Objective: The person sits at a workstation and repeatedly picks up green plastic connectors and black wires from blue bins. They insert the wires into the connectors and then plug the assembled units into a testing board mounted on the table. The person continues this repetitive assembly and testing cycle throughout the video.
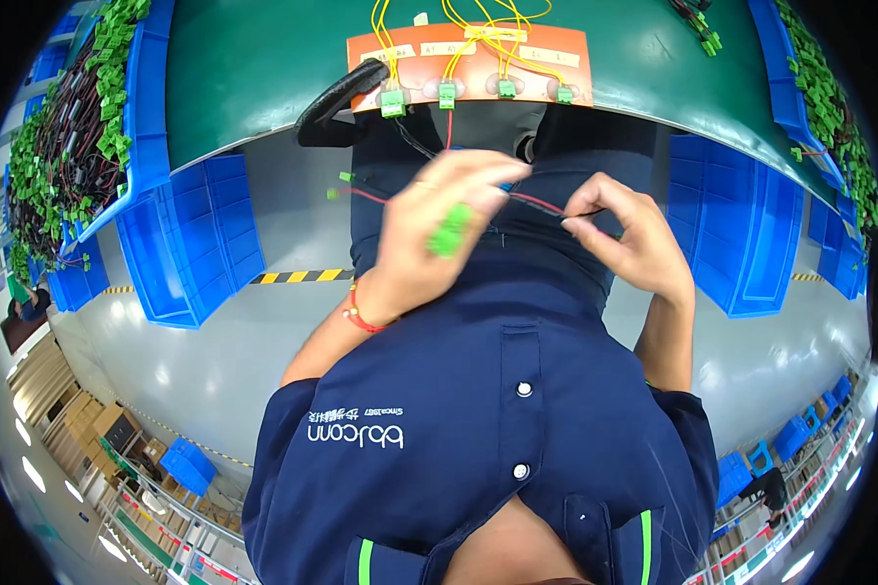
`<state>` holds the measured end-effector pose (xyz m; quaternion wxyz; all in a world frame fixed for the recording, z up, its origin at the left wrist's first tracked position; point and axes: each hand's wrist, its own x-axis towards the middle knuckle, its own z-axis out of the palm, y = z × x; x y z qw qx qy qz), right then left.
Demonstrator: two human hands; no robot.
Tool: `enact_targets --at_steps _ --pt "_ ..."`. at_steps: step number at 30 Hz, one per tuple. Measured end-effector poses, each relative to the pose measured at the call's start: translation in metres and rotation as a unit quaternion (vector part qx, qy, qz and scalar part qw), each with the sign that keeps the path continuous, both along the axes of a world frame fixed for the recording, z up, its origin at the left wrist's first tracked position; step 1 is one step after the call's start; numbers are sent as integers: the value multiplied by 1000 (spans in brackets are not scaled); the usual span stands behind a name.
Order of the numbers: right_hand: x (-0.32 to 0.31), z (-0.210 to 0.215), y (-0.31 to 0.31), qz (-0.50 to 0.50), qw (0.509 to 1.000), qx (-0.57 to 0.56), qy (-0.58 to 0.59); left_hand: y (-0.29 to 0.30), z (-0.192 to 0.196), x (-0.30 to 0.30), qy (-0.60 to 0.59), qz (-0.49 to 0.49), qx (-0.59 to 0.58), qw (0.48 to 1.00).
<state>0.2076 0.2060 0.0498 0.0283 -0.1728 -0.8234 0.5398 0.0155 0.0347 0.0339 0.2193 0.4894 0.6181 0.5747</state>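
Note:
My left hand point(444, 219), smeared by motion, is closed over a red and black wire harness that shows on both sides of it. Blurred green connectors point(449, 231) lie against this hand, and a small green connector point(345, 177) hangs off to its left. Thumb and fingertips of my right hand point(626, 229) pinch the harness wires point(538, 203) at the right. Beyond my hands, an orange board point(419, 66) at the bench edge bears several green terminal connectors point(392, 103) with yellow wires point(454, 63). A black and a red wire run from two connectors toward my left hand.
A black curved handle-like piece point(337, 105) juts over the green bench's point(263, 78) edge. Blue bins with heaped harnesses point(73, 127) stand at left and right point(819, 107). More blue bins point(190, 244) flank my legs, another point(737, 234) at right. Loose connectors point(709, 39) lie on the bench.

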Motion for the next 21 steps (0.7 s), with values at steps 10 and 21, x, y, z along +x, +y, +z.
enact_targets --at_steps 10,21 --pt "-10 2 -21 -257 899 254 246 16 1 10 -164 -70 -162 970" --pt "-34 -18 -29 -255 798 -507 201 10 -8 17 -178 -36 -146 973"
